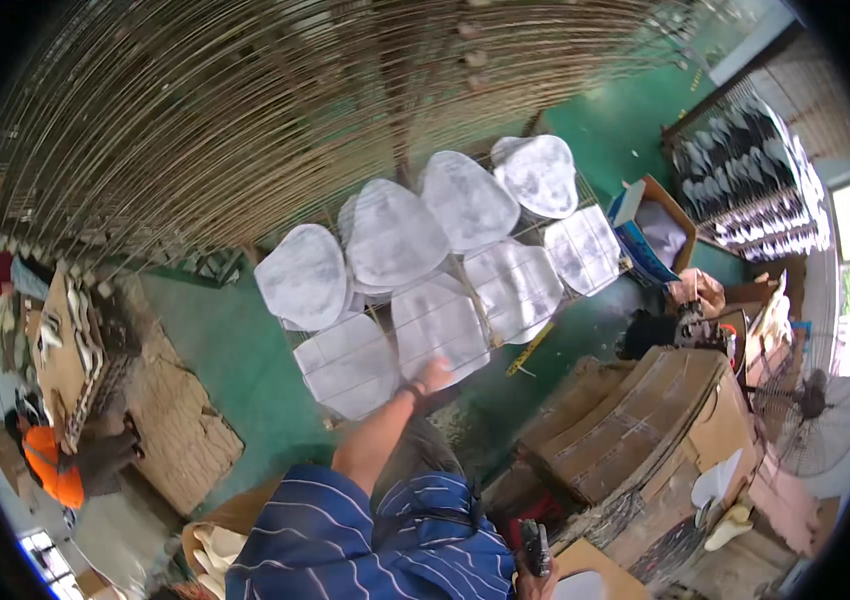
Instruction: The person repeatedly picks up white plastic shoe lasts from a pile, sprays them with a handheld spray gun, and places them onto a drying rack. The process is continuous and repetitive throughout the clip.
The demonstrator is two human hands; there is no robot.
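Note:
My left hand point(433, 375) is at the near edge of a wire drying-rack tray point(493, 342), its fingers apparently closed round the edge and somewhat blurred. Just beyond it lies a white rounded panel point(440, 325), one of several whitish, smudged panels spread over the tray in two rows. Some in the far row overlap, such as the large panel point(395, 235). Low in the picture, my right hand point(537, 580) is closed on a dark handheld object point(535, 545) whose kind I cannot make out. Most of that hand is cut off by the lower edge.
Many raised wire trays point(245, 110) fill the far side. Worn cardboard boxes point(635, 420) stand at right, near a fan point(810, 395). An open blue box point(650, 235) sits beyond. At left, a person in an orange vest point(53, 468) is beside flattened cardboard point(180, 430).

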